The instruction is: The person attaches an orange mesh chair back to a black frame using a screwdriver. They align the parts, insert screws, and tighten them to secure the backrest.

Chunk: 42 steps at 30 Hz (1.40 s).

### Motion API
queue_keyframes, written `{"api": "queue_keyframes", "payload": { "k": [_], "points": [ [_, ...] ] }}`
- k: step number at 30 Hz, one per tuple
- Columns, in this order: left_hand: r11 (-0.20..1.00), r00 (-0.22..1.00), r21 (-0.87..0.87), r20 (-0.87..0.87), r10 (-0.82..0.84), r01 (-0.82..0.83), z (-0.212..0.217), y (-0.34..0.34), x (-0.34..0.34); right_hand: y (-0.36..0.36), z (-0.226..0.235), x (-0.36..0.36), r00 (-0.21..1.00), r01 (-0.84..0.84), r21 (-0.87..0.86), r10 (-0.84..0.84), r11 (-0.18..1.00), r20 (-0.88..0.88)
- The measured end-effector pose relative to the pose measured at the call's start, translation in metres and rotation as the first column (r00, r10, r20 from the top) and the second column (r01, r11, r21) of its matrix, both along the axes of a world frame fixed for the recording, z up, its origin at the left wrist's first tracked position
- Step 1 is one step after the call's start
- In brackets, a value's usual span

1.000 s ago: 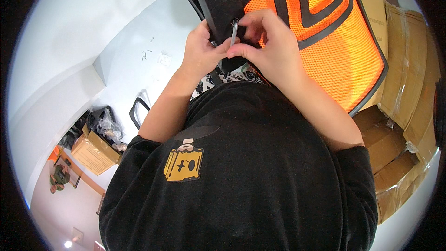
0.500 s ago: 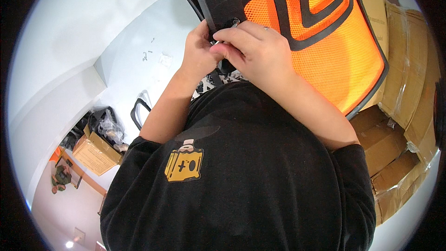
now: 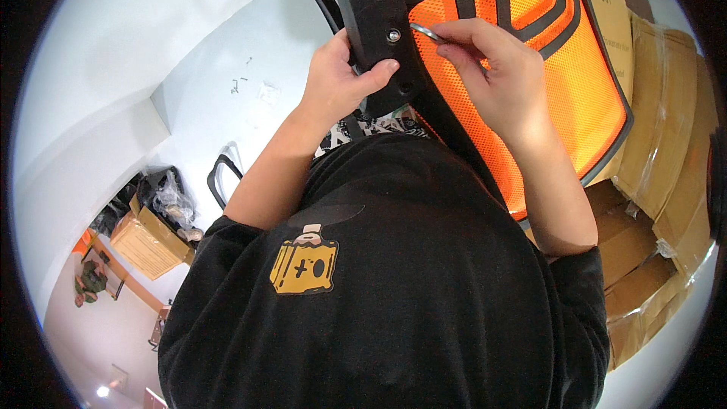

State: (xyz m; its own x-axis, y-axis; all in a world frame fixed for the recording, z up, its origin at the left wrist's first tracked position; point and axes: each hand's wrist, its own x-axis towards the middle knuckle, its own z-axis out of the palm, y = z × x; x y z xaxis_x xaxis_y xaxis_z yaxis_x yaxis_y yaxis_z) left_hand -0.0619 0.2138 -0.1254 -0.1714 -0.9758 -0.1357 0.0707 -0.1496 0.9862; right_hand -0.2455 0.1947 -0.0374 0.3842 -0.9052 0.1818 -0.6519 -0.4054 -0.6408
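Observation:
An office chair with an orange mesh back [image 3: 564, 110] in a black frame lies before me. Beside the mesh rises a black plastic armrest [image 3: 371, 4], with a silver bolt [image 3: 393, 35] seated in its face. My left hand [image 3: 341, 79] is closed round the armrest's edge, the thumb across its front below the bolt and the fingers hidden behind. Between thumb and forefinger, my right hand [image 3: 496, 68] pinches a thin silver hex key [image 3: 424, 31]. Its tip points toward the bolt but stays apart from it, over the mesh.
Small screws [image 3: 236, 85] and a clear plastic bag [image 3: 267, 92] lie on the pale floor to the left. A black loop-shaped part [image 3: 222, 180] rests nearer me. An open cardboard box [image 3: 148, 246] stands lower left; flattened cartons [image 3: 644, 98] lean at the right. Another person [image 3: 91, 280] is far off.
My right hand has drawn back to the right from the bolt with the hex key, uncovering the bolt. The left thumb now shows across the armrest, which has shifted slightly right.

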Motion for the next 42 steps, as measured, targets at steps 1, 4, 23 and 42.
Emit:
{"api": "queue_keyframes", "payload": {
  "k": [1,4,23,42],
  "points": [
    [1.000,1.000,0.016,-0.010,-0.005,0.005,0.002,0.000,0.000,-0.002,-0.002,0.001,1.000,-0.014,-0.030,0.014,0.999,0.009],
    [0.999,0.999,0.040,0.026,-0.020,0.019,0.005,0.000,0.001,-0.005,-0.007,0.002,0.999,-0.049,-0.088,0.050,0.995,0.010],
    [0.998,0.999,-0.059,0.023,-0.031,0.032,-0.006,-0.002,0.000,-0.028,0.006,0.004,0.919,-0.294,-0.228,0.209,0.928,-0.334],
    [0.996,0.993,-0.071,0.107,-0.040,0.048,0.000,-0.008,-0.004,-0.027,0.008,-0.002,0.924,-0.277,-0.221,0.196,0.935,-0.327]
  ]
}}
